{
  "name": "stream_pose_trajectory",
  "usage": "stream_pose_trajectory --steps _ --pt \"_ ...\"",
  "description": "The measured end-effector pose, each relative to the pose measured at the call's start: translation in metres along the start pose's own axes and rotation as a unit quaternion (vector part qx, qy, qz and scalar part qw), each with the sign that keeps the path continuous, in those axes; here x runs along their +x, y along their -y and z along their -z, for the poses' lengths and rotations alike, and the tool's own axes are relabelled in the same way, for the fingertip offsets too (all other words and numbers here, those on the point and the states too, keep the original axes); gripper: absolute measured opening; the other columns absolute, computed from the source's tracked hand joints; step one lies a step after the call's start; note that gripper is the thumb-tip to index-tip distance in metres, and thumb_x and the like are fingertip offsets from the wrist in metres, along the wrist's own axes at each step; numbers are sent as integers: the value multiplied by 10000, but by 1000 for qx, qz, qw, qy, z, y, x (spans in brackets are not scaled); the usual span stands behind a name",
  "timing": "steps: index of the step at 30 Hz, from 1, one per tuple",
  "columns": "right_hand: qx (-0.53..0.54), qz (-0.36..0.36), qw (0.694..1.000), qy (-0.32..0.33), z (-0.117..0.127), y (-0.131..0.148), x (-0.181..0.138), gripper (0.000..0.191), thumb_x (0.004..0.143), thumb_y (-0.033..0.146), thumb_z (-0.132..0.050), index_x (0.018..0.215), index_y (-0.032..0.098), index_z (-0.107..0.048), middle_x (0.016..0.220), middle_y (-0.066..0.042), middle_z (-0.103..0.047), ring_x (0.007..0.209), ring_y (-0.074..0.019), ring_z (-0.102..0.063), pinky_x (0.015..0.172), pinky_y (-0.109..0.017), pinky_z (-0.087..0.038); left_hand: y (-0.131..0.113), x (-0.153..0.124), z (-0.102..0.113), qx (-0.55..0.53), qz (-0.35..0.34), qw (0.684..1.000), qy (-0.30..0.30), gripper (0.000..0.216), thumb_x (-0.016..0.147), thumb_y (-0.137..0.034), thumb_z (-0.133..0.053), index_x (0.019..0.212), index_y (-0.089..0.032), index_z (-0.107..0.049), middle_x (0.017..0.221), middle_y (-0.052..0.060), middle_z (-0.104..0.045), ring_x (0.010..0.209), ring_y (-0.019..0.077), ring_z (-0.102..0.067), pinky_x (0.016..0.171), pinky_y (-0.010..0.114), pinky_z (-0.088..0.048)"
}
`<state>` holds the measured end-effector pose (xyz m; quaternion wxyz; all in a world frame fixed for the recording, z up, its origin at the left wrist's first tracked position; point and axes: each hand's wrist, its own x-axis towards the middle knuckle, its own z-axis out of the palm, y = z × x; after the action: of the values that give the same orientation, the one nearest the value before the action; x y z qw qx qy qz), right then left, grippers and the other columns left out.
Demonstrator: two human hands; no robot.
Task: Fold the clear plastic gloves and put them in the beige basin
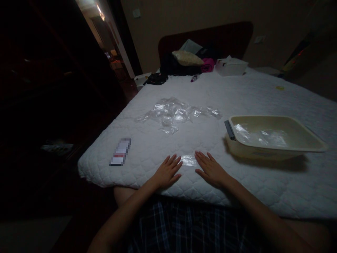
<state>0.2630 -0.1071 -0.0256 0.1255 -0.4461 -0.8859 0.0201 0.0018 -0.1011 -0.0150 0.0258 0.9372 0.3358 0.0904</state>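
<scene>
A small clear plastic bag [188,160] lies flat near the front edge of the white quilted bed [147,151]. My left hand [168,170] rests palm down at its left end, fingers spread. At the right end, my right hand [210,169] lies flat too, fingers stretched out and touching the plastic. Farther back is a loose pile of crumpled clear plastic bags [173,111]. To the right of my hands stands a cream plastic bin [265,153] with a grey handle, and more clear plastic shows inside it.
A phone-like blurred object [120,151] lies on the left of the bed. Towards the headboard [237,35] are a beige pillow [187,58], dark cloth, a pink roll [207,65] and a white box [231,66]. A yellow item [279,88] lies at the far right.
</scene>
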Motion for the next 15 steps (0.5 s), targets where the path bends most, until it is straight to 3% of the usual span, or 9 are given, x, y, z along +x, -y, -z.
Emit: stream_pose_trajectory --steps 11,15 --pt "7 -24 1000 2 -4 -4 -3 620 871 493 -285 1378 149 -190 1413 -119 -237 1311 -222 -174 1062 -465 -157 -1 -5 -1 1 7 1000 -5 562 869 -407 -343 1359 -163 -217 1417 109 -239 1322 198 -155 1072 412 -156" --pt "37 -58 997 -18 -4 -8 -1 601 881 457 -282 1380 137 -185 1412 -129 -245 1301 -225 -215 1048 -454 -217 -2 -5 -2 6 11 1000 -5 553 868 -405 -345 1356 -171 -229 1412 98 -260 1321 197 -161 1072 417 -157"
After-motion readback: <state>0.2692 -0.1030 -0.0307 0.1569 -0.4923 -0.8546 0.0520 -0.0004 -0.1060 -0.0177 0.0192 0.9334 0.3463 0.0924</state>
